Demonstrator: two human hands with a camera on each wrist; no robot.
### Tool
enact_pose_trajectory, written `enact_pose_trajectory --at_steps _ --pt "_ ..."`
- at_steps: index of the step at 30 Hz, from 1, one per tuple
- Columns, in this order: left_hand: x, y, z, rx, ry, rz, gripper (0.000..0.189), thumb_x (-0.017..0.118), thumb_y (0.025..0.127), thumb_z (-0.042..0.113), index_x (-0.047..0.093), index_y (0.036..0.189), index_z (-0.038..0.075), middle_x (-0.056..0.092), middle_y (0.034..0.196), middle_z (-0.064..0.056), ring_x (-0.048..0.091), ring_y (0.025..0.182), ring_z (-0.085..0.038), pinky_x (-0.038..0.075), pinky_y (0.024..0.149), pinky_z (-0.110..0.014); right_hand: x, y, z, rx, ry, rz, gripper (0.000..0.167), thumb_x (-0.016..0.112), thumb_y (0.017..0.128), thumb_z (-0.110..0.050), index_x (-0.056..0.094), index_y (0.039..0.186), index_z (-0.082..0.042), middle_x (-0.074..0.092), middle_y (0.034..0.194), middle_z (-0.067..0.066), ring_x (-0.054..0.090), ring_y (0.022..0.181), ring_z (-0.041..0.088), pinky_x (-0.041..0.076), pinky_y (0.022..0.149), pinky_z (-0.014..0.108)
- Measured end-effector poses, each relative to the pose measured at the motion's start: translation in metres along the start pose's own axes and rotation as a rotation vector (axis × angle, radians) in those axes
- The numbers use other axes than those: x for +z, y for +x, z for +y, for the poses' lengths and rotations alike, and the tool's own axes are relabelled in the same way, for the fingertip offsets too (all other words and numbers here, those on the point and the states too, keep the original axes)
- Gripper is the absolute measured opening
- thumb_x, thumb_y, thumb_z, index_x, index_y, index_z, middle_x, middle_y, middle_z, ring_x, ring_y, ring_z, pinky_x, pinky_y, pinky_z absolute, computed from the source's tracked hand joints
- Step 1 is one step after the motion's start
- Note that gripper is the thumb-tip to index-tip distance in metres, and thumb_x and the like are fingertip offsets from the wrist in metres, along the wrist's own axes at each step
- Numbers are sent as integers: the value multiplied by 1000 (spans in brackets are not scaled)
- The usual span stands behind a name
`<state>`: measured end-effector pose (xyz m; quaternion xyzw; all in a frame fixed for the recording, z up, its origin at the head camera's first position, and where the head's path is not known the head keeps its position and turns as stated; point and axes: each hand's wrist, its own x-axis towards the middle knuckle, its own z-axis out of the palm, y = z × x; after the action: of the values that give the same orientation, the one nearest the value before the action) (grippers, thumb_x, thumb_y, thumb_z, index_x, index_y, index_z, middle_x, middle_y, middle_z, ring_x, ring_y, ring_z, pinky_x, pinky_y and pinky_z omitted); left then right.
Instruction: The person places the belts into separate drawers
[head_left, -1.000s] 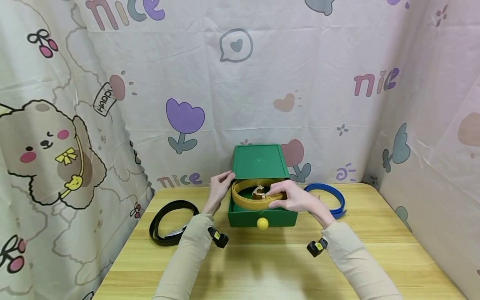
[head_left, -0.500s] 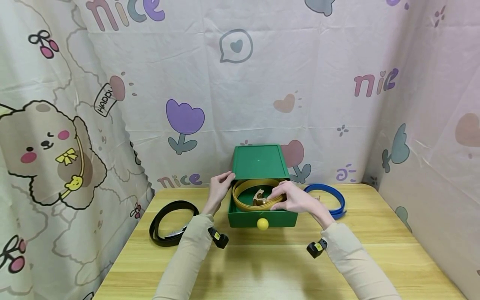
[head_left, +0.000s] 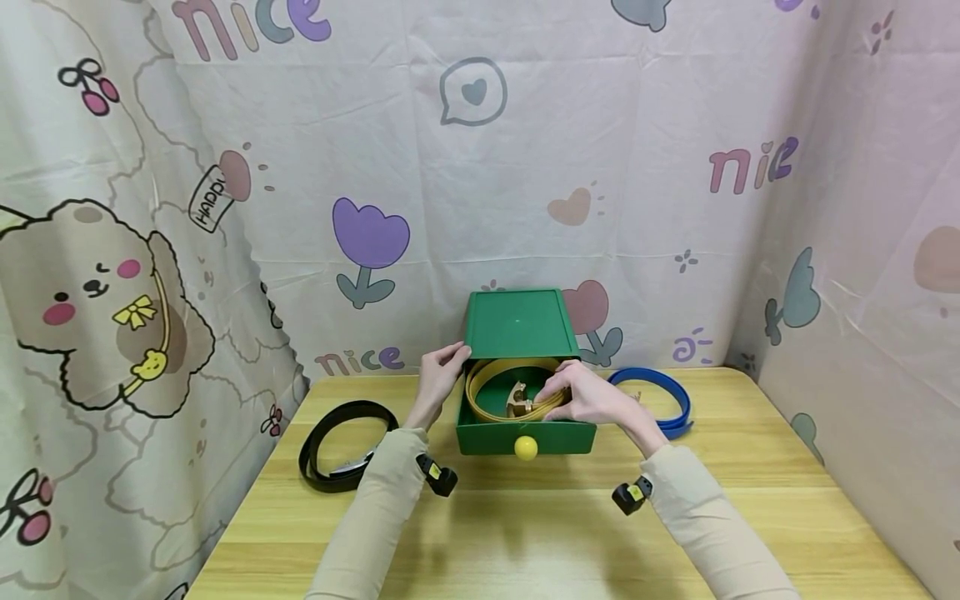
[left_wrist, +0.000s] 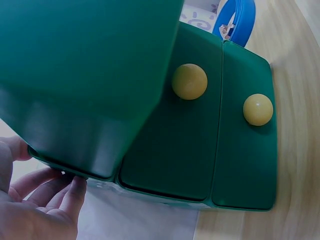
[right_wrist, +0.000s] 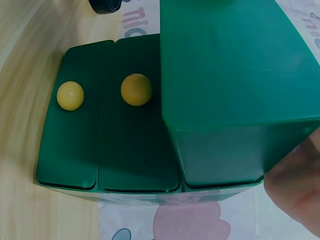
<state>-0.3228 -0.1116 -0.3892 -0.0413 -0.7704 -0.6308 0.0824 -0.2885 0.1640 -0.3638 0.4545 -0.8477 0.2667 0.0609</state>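
Observation:
A green drawer cabinet [head_left: 521, 323] has its top drawer [head_left: 487, 439] pulled out, a yellow knob [head_left: 526, 448] on the front. In that drawer lies a coiled yellow belt [head_left: 517, 363] with a gold buckle [head_left: 517, 402]. My right hand [head_left: 588, 396] pinches the coil's right side near the buckle; in the right wrist view the drawer hides the fingertips. With thumb and fingers, my left hand [head_left: 437, 382] holds the cabinet's upper left corner. The left wrist view shows those fingers [left_wrist: 72, 197] against the cabinet's side.
On the wooden table, a coiled black belt [head_left: 313, 433] lies left of the cabinet, partly behind the left forearm. A coiled blue belt [head_left: 678, 400] lies to the right. Two lower drawers [left_wrist: 170, 150] are closed. A printed curtain [head_left: 472, 208] hangs behind the table.
My right hand has lowered the yellow belt slightly, deeper into the drawer, and the buckle has dropped with it. The left hand and the cabinet have stayed put.

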Motion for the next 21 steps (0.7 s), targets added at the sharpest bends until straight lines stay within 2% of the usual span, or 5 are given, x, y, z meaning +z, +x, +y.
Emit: enact_pose_trajectory --at_steps 7,16,18,21 --pt "0 0 0 1 -5 0 44 61 100 26 62 137 3 61 140 -21 61 127 -36 51 108 -48 -1 0 -2 -11 -50 -29 17 82 82 -9 82 99 -11 80 92 -2 70 90 15 40 104 58" --pt "2 1 1 0 2 -6 45 60 101 26 59 139 1 58 142 -24 59 128 -40 49 110 -50 0 -1 -2 8 -74 -47 19 82 80 -4 83 98 -11 80 92 -1 69 91 16 41 104 56" --pt "2 -1 5 -7 8 -13 45 58 102 23 57 140 -1 57 143 -25 58 129 -41 48 110 -51 0 -1 -1 13 -77 -54 19 82 80 -4 83 97 -11 80 92 -1 70 91 17 41 103 56" --pt "0 -10 19 -9 17 -22 44 57 103 19 56 140 -4 56 143 -27 57 129 -42 49 110 -51 1 -1 0 28 -77 -61 19 82 80 -4 83 97 -13 80 92 -2 69 92 17 40 102 53"
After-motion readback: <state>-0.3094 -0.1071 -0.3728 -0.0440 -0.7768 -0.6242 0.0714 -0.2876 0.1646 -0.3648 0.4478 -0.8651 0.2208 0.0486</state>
